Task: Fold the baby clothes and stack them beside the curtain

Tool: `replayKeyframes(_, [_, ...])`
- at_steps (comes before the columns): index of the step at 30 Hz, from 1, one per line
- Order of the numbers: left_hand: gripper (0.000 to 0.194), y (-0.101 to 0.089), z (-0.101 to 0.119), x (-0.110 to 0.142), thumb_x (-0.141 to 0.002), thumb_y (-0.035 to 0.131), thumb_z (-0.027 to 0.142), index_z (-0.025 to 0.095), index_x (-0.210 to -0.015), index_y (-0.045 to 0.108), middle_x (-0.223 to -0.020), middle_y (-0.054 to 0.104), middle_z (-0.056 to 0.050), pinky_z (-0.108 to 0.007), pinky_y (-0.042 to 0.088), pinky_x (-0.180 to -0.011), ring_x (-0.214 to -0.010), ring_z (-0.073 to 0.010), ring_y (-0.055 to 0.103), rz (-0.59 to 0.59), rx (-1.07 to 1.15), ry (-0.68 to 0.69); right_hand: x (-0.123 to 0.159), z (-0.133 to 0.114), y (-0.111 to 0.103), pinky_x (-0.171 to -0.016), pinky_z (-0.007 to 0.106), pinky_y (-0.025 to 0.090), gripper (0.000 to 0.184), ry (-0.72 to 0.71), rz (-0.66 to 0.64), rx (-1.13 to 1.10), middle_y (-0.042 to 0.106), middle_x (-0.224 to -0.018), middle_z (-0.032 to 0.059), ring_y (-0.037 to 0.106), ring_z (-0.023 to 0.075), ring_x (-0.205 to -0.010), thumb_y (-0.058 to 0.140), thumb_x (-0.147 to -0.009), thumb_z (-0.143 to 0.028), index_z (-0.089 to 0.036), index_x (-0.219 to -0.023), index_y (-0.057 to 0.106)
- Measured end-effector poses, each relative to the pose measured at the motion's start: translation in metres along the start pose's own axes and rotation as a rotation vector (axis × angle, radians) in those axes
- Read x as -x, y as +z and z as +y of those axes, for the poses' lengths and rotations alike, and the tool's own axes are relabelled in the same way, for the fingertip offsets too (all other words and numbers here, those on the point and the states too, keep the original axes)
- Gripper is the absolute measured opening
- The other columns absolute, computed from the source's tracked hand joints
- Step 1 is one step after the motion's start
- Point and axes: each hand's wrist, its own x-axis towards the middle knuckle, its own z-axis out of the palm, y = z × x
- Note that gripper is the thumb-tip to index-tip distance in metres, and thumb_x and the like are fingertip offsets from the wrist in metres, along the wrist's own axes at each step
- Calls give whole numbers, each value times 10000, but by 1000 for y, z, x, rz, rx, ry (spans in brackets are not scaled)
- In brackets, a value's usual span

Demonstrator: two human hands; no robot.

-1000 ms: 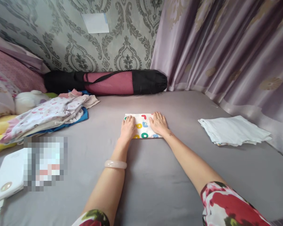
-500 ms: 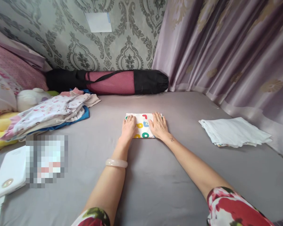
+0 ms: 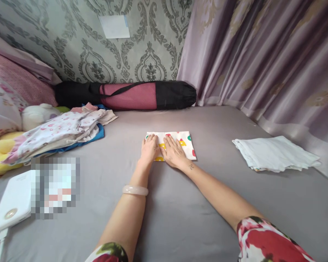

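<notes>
A folded white cloth [image 3: 190, 149] with red, yellow and green printed shapes lies flat on the grey bed sheet [image 3: 207, 203]. Across its left end rests my left hand [image 3: 149, 148], palm down with the fingers stretched out. My right hand [image 3: 173, 151] presses flat on the cloth's middle, close beside the left one, fingers extended. Neither hand grips the cloth. Parts of the print are hidden beneath both hands.
At right lies a stack of folded white cloths [image 3: 278, 154]. Rumpled clothes [image 3: 60, 127] and plush toys [image 3: 38, 116] are at left, above a white power bank [image 3: 15, 202] with a cable and a blurred item. A black and pink long bag [image 3: 128, 96] lies along the wall.
My right hand has slid left from the cloth's right end to its middle, uncovering the right end. My left hand has stayed in place.
</notes>
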Motion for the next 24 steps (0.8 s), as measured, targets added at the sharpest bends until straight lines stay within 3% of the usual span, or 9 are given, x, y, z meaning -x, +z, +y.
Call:
replayKeyframes(8, [386,9,-9,-4,-940,330,143,171,-1261,543,-1440,504,-147,-425,402,-1077,-1348,-243,451,73,18,-5,-11,15,-3,-1207,422,88,619,33,-42,-58,235,-1606,126,168,231,-1490,221,-1017,-429,-81,-1522,305])
replayKeyframes(13, [493,15,-14,-3,-940,299,146,186,-1409,446,-1529,410,-124,-497,289,-1158,-1454,-268,294,29,-48,14,-26,54,-5,-1183,486,115,558,188,64,-12,331,-1565,163,225,280,-1465,241,-1025,-374,-72,-1472,383])
replayKeyframes(17, [581,13,-13,-1,-892,304,82,212,-1449,404,-1549,387,-86,-545,203,-1185,-1470,-261,256,-47,-124,70,-28,82,-8,-1138,470,202,457,200,139,1,476,-1462,149,388,256,-1353,247,-1031,-309,-126,-1361,504])
replayKeyframes(20, [517,5,-9,-5,-924,285,118,242,-1395,457,-1512,445,-79,-551,211,-1173,-1425,-249,344,-68,-177,73,-26,87,-12,-1102,438,236,397,150,166,40,560,-1337,147,484,253,-1208,295,-1021,-280,-142,-1259,581])
replayKeyframes(24, [373,-13,-1,-27,-967,303,220,260,-1216,578,-1289,628,-82,-498,312,-1102,-1199,-240,563,-103,-274,79,-25,83,-15,-1055,416,269,352,146,186,62,583,-1231,151,481,273,-1152,350,-997,-250,-149,-1208,614])
